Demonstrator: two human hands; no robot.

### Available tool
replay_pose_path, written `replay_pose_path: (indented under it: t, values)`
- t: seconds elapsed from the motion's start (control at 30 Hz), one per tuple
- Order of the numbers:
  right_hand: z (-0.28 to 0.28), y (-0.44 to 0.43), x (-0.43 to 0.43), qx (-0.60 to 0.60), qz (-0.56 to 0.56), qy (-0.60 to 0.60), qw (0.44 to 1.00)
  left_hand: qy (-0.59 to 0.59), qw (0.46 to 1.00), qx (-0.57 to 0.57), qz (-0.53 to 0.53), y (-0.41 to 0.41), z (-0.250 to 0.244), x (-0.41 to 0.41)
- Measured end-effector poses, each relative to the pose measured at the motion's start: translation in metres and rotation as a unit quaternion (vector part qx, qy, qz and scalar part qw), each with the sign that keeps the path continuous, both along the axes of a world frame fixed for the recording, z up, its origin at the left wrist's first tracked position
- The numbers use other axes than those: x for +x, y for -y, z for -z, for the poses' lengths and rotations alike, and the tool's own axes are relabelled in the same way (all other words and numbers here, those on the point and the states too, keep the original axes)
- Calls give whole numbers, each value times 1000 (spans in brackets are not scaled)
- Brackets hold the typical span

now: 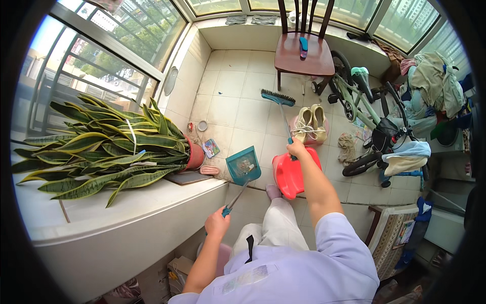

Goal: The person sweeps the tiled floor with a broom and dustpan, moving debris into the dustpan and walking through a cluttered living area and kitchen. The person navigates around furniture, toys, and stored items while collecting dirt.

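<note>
My left hand grips the handle of a teal dustpan, whose pan lies on the tiled floor with small debris in it. In my right hand is the handle of a broom; its teal head with dark bristles is beyond the dustpan, towards the chair, and apart from it. A red plastic stool is below my right hand. Just past it, a pair of beige lace-up shoes rests on a pink support.
A potted snake plant leans over the ledge at left. A wooden chair bearing a shoe insole stands ahead. At right are a green bicycle, a crumpled cloth and piled clothes.
</note>
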State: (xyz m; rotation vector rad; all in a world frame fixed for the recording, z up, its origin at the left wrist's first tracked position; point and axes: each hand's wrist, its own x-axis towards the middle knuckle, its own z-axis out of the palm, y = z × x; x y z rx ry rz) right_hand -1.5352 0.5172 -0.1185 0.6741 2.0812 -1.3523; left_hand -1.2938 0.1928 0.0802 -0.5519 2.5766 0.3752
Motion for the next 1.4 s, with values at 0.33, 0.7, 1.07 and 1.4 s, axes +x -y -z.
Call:
replay_pose_path:
  t: [0.33, 0.7, 1.07, 1.4]
  values:
    - [-51, -21, 24, -179, 96, 182, 962, 49, 994, -28, 94, 21, 10, -168]
    - [-113, -58, -44, 73, 47, 57, 995, 41, 987, -13, 153, 59, 29, -297]
    - [-18, -112, -162, -141, 386, 163, 897, 76, 985, 6, 156, 71, 33, -377]
    - [-101, -152, -147, -271, 436, 124, 849, 98, 981, -13, 169, 58, 27, -436]
